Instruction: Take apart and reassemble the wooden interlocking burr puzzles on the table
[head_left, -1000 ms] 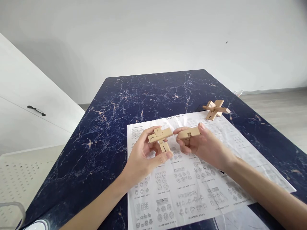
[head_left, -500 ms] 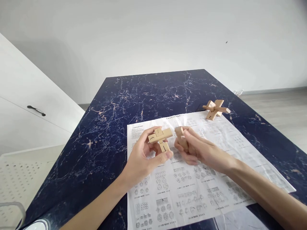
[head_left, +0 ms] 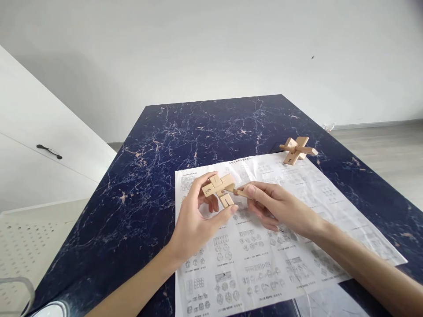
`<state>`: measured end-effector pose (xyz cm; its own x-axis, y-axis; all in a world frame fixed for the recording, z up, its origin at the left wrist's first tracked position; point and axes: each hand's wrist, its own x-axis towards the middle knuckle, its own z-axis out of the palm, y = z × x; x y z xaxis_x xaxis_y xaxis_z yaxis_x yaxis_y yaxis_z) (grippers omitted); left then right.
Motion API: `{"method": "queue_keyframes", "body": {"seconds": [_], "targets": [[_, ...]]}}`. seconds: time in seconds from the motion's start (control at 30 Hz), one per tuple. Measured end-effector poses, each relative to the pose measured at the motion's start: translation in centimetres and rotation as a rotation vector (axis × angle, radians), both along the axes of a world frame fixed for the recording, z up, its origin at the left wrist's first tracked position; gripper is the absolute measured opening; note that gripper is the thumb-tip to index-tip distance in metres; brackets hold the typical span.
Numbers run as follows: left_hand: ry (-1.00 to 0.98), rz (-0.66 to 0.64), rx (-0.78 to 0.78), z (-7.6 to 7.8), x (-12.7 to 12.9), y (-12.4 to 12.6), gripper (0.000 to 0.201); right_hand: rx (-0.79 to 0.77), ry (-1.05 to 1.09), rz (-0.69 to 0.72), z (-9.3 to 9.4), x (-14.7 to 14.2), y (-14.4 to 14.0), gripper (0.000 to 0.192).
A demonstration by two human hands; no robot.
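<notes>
My left hand (head_left: 201, 220) grips a partly joined wooden burr puzzle (head_left: 218, 188) whose crossed pieces are marked 3 and 1. Its thumb presses the lower end of the piece marked 1. From the right, my right hand (head_left: 267, 204) pinches a slim wooden puzzle piece (head_left: 243, 193) between thumb and fingers. The tip of that piece points into the joint of the burr puzzle; how deep it sits I cannot tell. Both hands are just above a printed instruction sheet (head_left: 257, 264).
Another wooden burr puzzle (head_left: 297, 151), put together and marked with numbers, stands by the sheet's far right corner. The dark blue marbled table (head_left: 205, 127) reaches to a white wall. A white cabinet (head_left: 42, 119) is on the left, and a round whitish object (head_left: 51, 309) shows at bottom left.
My right hand has turned the slim piece from roughly upright to pointing left and brought its tip to the burr puzzle. My left hand has tilted the puzzle slightly.
</notes>
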<state>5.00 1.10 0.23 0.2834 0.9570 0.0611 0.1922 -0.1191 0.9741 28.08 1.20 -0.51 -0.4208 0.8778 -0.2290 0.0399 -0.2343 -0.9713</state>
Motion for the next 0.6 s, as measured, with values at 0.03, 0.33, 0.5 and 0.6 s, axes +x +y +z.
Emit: {"method": "queue_keyframes", "body": {"seconds": [0.03,0.33,0.5,0.6], "targets": [[0.032,0.012,0.028,-0.1,0.02,-0.03,0.06,0.02,-0.018,-0.01,0.0,-0.01,0.01,0.046],[0.187,0.001,0.115,-0.34,0.18,-0.17,0.061,0.075,-0.071,-0.011,-0.44,-0.39,-0.47,0.041],[0.282,-0.055,0.201,-0.73,0.13,-0.35,0.059,0.096,-0.083,0.005,-0.46,-0.73,-0.69,0.04],[0.308,-0.055,0.197,-0.98,0.09,-0.33,0.058,0.103,-0.097,0.02,-0.44,-0.79,-0.7,0.04]]}}
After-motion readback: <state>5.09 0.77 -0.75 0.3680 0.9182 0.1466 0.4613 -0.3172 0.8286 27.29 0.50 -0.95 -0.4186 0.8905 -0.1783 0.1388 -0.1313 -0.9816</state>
